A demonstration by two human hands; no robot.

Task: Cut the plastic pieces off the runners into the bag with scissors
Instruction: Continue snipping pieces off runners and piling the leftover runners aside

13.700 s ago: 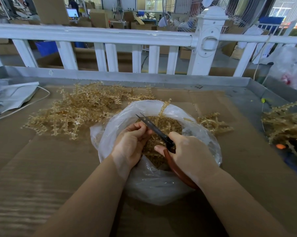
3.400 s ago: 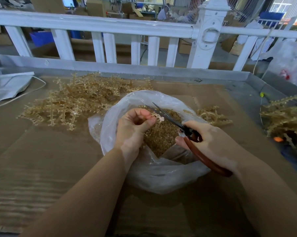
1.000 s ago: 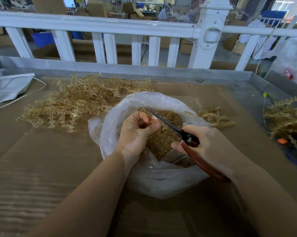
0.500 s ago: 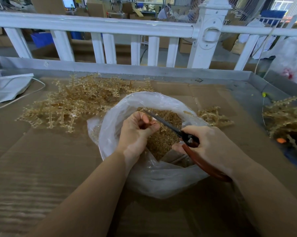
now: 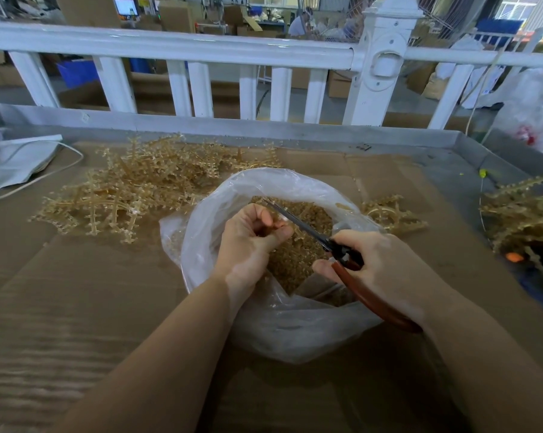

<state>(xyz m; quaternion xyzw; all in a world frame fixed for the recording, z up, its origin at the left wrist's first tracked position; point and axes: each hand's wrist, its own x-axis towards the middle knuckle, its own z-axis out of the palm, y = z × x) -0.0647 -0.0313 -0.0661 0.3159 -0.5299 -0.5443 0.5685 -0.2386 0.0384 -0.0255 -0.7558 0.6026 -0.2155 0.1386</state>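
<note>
The left hand [image 5: 253, 242] hangs over the open mouth of the clear plastic bag [image 5: 282, 320], fingers curled tight toward the thumb. The thumb and fingertips [image 5: 268, 220] pinch together on something small; what they hold is too small and too hidden to tell for sure. Left of these fingers and farther off, a big heap of tan runners [image 5: 139, 189] lies on the cardboard sheet [image 5: 76, 307], and beyond that heap sits a gray bag [image 5: 17, 160] with a white cord.

Just right of the left fingertips, the dark blades of the scissors [image 5: 307, 229] slant up and left, their tips just beside the pinch; the blades look nearly closed. Below fingers and blades, the bag holds a mound of cut tan pieces [image 5: 295, 254].

The right hand [image 5: 385, 270] grips the reddish-brown scissor handles, fingers wrapped over them and thumb lying along the near handle. Behind this hand, a small bunch of runners [image 5: 389, 214] rests against the bag's far right side. Farther right, another pile of runners [image 5: 523, 220] sits at the edge of the metal tray [image 5: 451, 142]. A white fence [image 5: 201, 54] stands past the tray's far wall.
</note>
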